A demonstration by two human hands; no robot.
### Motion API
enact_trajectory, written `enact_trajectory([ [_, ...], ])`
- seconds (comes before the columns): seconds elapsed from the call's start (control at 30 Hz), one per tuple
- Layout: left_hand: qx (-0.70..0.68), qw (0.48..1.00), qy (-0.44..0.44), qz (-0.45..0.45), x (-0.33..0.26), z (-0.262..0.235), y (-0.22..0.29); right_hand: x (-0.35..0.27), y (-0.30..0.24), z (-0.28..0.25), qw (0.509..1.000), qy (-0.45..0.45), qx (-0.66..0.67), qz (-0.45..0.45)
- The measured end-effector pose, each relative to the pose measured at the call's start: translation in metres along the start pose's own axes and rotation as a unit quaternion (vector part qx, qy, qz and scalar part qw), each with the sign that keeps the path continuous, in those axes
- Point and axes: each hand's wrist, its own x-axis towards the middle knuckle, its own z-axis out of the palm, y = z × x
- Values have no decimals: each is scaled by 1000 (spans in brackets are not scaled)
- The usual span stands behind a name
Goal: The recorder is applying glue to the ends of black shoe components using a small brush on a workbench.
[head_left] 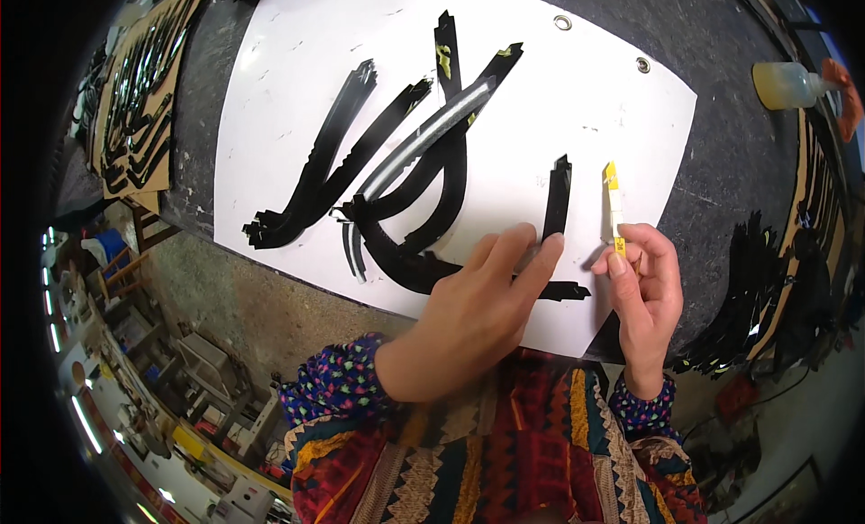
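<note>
Dark bench (671, 33), white sheet (532, 118) on it | right hand (649, 290): thumb and fingers pinched on the near end of our slim yellow-and-white tool (616, 207) | left hand (487, 299): at the short black strip (558, 195), right of the curved strips (441, 154); we cannot tell if its fingers grip | we'd best steady it flat, fingertips clear of the tool

A workshop, by its scuffed dark worktop (716, 173) and stained bare floor (257, 303).
Black strips (338, 127) lie on a white sheet (518, 118) with 2 metal eyelets (557, 22); more line a piece of cardboard (161, 178) at the left. At the right are a dark heap of strips (748, 276) and a bottle (782, 85) of yellowish liquid. Beyond the floor, crowded equipment sits near strip lights (86, 425).
</note>
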Motion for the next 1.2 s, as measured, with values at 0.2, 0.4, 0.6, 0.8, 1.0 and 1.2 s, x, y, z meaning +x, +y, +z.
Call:
enact_trajectory([
  [0.2,-137,989,29,-41,19,6,20,9,-7,-8,997,48,-19,-56],
  [0.4,-514,857,7,-39,35,48,54,30,-3,-39,994,59,-52,-76],
  [0.6,-508,861,-14,-12,29,67,68,48,3,-34,999,-11,-21,-49],
  [0.8,-502,864,31,-5,24,69,68,62,-12,-36,987,-69,-125,-79],
  [1.0,-393,919,-28,16,23,58,59,56,-21,-44,982,9,-150,-114],
  [1.2,-59,989,104,92,20,39,11,29,-4,-33,983,82,-141,-81],
])
